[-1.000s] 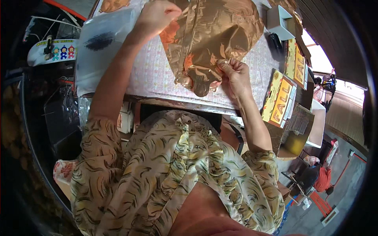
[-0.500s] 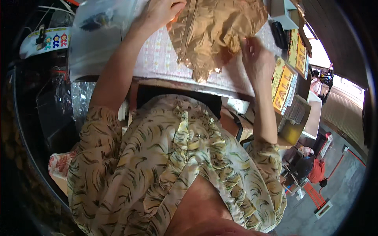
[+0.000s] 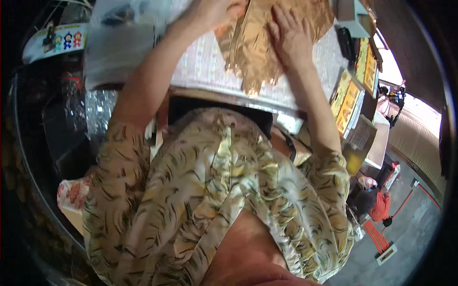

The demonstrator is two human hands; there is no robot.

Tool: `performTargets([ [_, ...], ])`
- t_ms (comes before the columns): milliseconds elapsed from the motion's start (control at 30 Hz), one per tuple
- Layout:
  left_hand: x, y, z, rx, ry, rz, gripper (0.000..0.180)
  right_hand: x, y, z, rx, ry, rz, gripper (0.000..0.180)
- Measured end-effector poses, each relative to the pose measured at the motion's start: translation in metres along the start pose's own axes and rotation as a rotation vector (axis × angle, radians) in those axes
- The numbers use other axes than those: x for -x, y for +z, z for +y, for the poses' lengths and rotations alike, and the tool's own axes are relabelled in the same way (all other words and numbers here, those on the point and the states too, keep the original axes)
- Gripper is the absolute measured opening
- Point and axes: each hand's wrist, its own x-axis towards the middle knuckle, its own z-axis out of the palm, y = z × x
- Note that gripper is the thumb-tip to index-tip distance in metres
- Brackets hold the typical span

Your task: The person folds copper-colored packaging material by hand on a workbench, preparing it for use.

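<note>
A flat, crinkled piece of copper-coloured foil (image 3: pixel 260 52) lies on the table, with a seam running down its left part and small tabs along its near edge. My right hand (image 3: pixel 292 40) rests flat on it, fingers spread and pointing away from me. At the foil's far left edge, my left hand (image 3: pixel 210 14) has its fingers curled in and closed on the edge. That hand is slightly blurred, and the top of the picture cuts off the foil's far end.
A pale patterned cloth (image 3: pixel 202 71) covers the table, with clear plastic bags (image 3: pixel 114 52) on its left. A black case (image 3: pixel 345 43), a white box (image 3: pixel 353 19) and yellow printed packs (image 3: pixel 346 102) line the right side. Farther right, a person in red (image 3: pixel 380 207) is bent over.
My right hand has gone from closed at the foil's right edge to spread flat on its middle. The left hand has shifted right. The foil looks smoother.
</note>
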Motion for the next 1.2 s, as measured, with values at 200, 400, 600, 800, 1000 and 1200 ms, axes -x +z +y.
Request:
performTargets([
  [200, 0.003, 0.015, 0.005, -0.002, 0.038, 0.174, 0.017, 0.007, 0.002, -0.009, 0.114, 0.026, -0.005, 0.057],
  [400, 0.001, 0.015, 0.006, 0.034, 0.023, 0.208, 0.015, 0.002, -0.002, -0.019, 0.151, 0.042, 0.022, 0.055],
  [600, -0.001, 0.010, 0.013, 0.040, -0.060, 0.142, 0.017, 0.002, -0.006, -0.028, 0.160, 0.050, 0.006, 0.057],
  [800, 0.000, 0.008, 0.025, 0.175, -0.172, 0.187, 0.027, 0.002, -0.008, -0.033, 0.157, 0.074, -0.015, 0.058],
  [1000, 0.006, 0.012, 0.020, -0.043, -0.037, 0.102, 0.030, 0.003, -0.013, -0.036, 0.129, 0.047, -0.003, 0.056],
  [1200, 0.005, 0.013, 0.021, -0.069, 0.006, 0.115, 0.029, 0.006, -0.015, -0.031, 0.138, 0.005, 0.025, 0.053],
])
